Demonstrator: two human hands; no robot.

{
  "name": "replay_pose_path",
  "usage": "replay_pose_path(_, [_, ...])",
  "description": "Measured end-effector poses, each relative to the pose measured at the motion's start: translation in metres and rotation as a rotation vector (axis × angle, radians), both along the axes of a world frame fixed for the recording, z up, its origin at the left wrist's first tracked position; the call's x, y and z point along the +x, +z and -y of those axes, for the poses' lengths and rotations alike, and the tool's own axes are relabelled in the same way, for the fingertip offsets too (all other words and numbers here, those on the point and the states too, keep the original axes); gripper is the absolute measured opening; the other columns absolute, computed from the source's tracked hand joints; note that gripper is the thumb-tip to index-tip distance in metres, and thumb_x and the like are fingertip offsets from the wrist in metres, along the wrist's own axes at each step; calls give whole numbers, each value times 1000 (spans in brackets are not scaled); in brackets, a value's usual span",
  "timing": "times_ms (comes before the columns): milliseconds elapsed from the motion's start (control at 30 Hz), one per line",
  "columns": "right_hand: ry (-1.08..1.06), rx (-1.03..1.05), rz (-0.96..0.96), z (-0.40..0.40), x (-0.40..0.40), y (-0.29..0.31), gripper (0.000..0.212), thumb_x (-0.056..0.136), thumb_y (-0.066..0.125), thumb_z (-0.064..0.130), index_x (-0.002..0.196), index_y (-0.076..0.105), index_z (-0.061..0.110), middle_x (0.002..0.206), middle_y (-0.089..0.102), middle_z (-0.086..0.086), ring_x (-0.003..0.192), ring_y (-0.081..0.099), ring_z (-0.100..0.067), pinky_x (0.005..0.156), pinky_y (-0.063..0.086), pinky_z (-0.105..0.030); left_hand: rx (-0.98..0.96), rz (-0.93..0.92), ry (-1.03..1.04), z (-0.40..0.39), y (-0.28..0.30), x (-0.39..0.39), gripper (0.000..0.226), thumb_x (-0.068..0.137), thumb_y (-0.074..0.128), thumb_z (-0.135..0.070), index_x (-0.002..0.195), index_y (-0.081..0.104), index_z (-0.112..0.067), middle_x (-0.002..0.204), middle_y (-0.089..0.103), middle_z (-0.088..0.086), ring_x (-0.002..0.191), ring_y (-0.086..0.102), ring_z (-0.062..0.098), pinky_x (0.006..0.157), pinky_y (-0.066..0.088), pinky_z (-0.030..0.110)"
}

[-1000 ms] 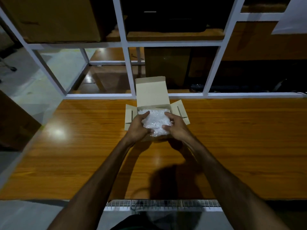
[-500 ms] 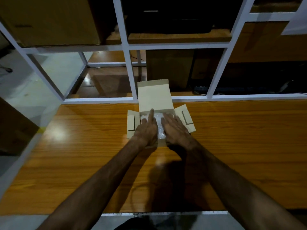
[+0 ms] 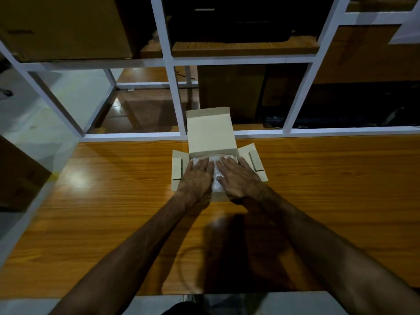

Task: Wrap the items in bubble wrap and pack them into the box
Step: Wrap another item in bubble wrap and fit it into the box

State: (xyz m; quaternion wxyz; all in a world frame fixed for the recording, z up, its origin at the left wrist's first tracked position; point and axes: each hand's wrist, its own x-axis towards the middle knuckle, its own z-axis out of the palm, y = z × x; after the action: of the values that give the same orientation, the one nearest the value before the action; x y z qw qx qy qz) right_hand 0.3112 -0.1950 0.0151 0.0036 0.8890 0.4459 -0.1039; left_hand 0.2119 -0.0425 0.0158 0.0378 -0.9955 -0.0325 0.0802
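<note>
- The left hand and the right hand are lying flat, fingers straight and close together, palms pressing down on the bubble-wrapped bundle; neither hand is gripping anything.
- The bundle is sitting inside the small cardboard box, which is standing on the wooden table near its far edge, just in front of the white shelf frame.
- The box lid is standing upright at the back, and both side flaps are lying spread outward, so the opening is fully accessible.
- Only a narrow strip of wrap is showing between the hands and beyond the fingertips; the item inside the wrap is hidden.
- Judging from its look, the wrap is behaving as a soft, springy, light cushion: it is likely yielding under flat pressure and tending to rebound when released.
- The plastic film is probably slick, so a pinch on a loose fold is likely slipping; broad palm contact is the safer hold.
- The wrapped contents may be fragile, so even, moderate pressure is advisable.
- The box is thin card and probably light; bracing its walls is advisable while closing.
- For closing, the side flaps and the free top edge of the lid are offering the clearest places to take hold.
</note>
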Motion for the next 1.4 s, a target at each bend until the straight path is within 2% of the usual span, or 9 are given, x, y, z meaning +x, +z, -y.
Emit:
replay_pose_path(167, [15, -63, 39, -4, 2, -5, 70, 108, 15, 55, 166, 1, 20, 175, -1, -3, 161, -1, -21, 129, -1, -52, -28, -34, 13, -8, -6, 5, 85, 105, 41, -51, 167, 4, -7, 175, 6, 16, 162, 7, 31, 129, 9, 61])
replay_pose_path(533, [15, -89, 6, -9, 5, -1, 71, 108, 18, 56, 166, -1, 20, 175, -2, -2, 161, 0, -22, 128, -4, -54, -13, -121, 24, -10, 1, 15, 91, 104, 48, -55, 167, 1, -8, 175, 4, 16, 162, 5, 31, 128, 3, 62])
replay_pose_path(667, [67, -56, -28, -4, 15, 3, 69, 109, 20, 54, 167, 7, 18, 175, 7, -5, 161, 8, -23, 129, 0, -53, -14, -173, 49, -4, 12, 15, 94, 104, 49, -54, 166, -3, -7, 176, -2, 15, 162, -1, 33, 126, -1, 65])
replay_pose_path(733, [67, -58, -15, 4, 16, 5, 66, 110, 29, 46, 166, 11, 14, 174, 13, -8, 160, 13, -25, 127, 1, -55, -18, -175, 66, -2, 14, 13, 96, 103, 51, -54, 166, -4, -7, 175, -3, 17, 161, -1, 39, 126, 0, 65])
replay_pose_path(867, [51, -142, -23, 12, 14, 14, 73, 107, 48, 29, 166, 8, 13, 174, 8, -8, 160, 11, -25, 125, -1, -60, -30, -135, 56, -4, 10, 14, 101, 101, 55, -59, 166, 0, -6, 174, 5, 22, 158, 10, 47, 129, 8, 60])
replay_pose_path(967, [45, -222, -67, 5, 13, 19, 81, 104, 51, 25, 166, 0, 11, 175, -2, -8, 161, 3, -25, 125, -6, -65, -57, -105, 18, -14, 2, 20, 102, 98, 59, -60, 165, 7, -3, 171, 15, 24, 155, 22, 44, 129, 15, 55])
replay_pose_path(1067, [65, -254, -59, 2, 16, 16, 90, 99, 59, 23, 165, -1, 10, 175, -2, -9, 161, 2, -25, 123, -9, -68, -111, -69, -12, -20, 1, 26, 97, 98, 61, -57, 164, 14, -3, 168, 26, 24, 153, 29, 39, 129, 17, 52])
replay_pose_path(1267, [74, -262, -88, 1, 18, 18, 86, 102, 56, 21, 165, -1, 9, 175, -1, -9, 161, 2, -25, 120, -13, -67, -89, -51, -50, -28, -1, 26, 89, 103, 51, -56, 165, 13, -4, 168, 27, 24, 156, 26, 35, 129, 6, 51])
replay_pose_path(1400, [83, -227, -56, 6, 14, 21, 82, 104, 54, 28, 165, 2, 10, 175, 2, -10, 161, 3, -25, 122, -10, -68, -63, -41, -5, -20, -1, 18, 96, 102, 51, -60, 166, 6, -5, 172, 16, 23, 159, 17, 37, 129, 1, 58])
